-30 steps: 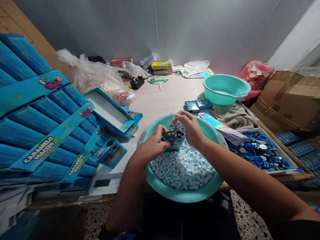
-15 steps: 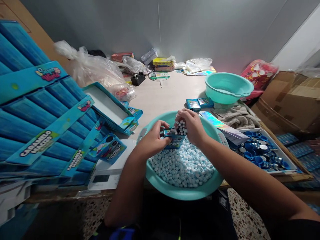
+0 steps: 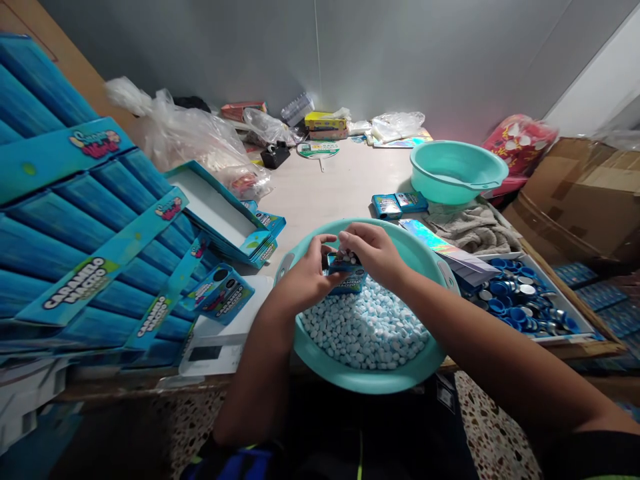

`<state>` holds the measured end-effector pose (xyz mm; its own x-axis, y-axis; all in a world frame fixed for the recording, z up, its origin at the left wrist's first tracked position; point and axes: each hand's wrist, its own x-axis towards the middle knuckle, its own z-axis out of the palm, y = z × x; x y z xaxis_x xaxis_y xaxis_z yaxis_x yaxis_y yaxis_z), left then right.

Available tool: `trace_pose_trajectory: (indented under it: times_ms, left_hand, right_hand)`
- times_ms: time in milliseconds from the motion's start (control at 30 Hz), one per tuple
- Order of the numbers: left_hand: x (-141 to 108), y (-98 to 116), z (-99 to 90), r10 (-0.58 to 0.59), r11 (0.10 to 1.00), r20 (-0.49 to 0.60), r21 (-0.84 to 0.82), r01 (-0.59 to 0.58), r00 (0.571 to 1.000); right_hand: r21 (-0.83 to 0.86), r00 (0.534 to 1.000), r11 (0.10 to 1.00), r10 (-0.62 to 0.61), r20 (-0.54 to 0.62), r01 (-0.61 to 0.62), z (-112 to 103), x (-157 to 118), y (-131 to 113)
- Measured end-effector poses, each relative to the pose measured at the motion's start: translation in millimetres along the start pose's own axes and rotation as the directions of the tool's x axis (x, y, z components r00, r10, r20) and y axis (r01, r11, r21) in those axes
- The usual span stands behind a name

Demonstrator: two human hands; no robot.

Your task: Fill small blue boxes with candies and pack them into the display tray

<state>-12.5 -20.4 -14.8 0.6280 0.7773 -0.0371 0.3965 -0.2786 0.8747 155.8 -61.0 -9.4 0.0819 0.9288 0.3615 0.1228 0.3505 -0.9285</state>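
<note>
the left hand (image 3: 305, 277) gripped a small blue box (image 3: 346, 280) while the right hand (image 3: 373, 255) pinched white-and-blue candies (image 3: 365, 327) at its top, inside a teal basin (image 3: 370, 380) near blue "caramelo" cards (image 3: 75, 291).

Your left hand (image 3: 306, 273) is gripping a small blue cardboard candy box (image 3: 346, 284) above a round teal plastic basin (image 3: 369, 379), while your right hand (image 3: 375, 253) is pinching white-and-blue candies (image 3: 346, 257) at the box's top; a tray of blue-and-silver tin lids (image 3: 520, 297) is sitting to the right.

A pale table (image 3: 330, 180) holds two teal basins (image 3: 457, 170) (both round).
</note>
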Motion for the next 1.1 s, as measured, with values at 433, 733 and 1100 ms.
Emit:
trace_pose_trajectory:
  times_ms: [433,733,1100]
  left_hand:
    - [2,-6,-0.4,0.036,0.999,0.028,0.04,-0.037,0.999]
    - [1,-6,1.7,-0.019,0.999,0.034,-0.049,0.02,0.999]
    - [-1,-8,1.4,-0.005,1.0,0.042,-0.012,0.005,0.999]
  right_hand:
    - [-0.312,0.993,0.947,-0.048,0.11,0.081,-12,3,-2]
    - [-0.138,0.998,0.989,0.054,0.023,-0.05,-20,3,-1]
    - [-0.193,0.993,0.981,0.057,0.103,-0.037,-23,1,-7]
